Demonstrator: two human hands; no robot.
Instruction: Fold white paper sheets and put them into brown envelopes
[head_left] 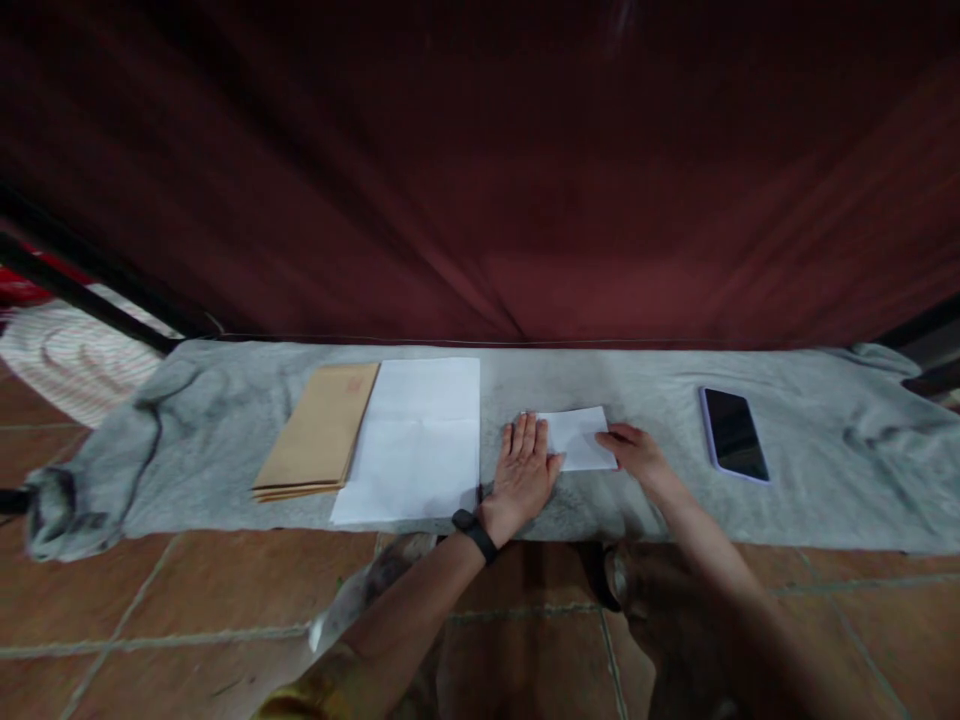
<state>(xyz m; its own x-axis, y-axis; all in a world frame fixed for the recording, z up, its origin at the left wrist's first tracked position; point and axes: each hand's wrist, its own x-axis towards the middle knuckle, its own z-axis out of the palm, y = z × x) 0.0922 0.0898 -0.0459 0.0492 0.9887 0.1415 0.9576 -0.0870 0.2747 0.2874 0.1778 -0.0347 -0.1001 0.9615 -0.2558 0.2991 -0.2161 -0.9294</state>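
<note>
A small folded white paper (pixel 581 436) lies on a grey cloth (pixel 645 390). My left hand (pixel 523 472) lies flat on the cloth, fingers stretched out together, with its fingertips and thumb against the paper's left edge. A dark band circles that wrist. My right hand (pixel 634 452) rests on the paper's right edge, fingers curled down and pressing on it. Neither hand lifts the paper.
Left of my hands lie a stack of white sheets (pixel 416 440) and several brown envelopes (pixel 321 430). A phone (pixel 734 434) with a pale case lies face up to the right. A dark red curtain (pixel 480 180) hangs behind. Tiled floor (pixel 150 620) is in front.
</note>
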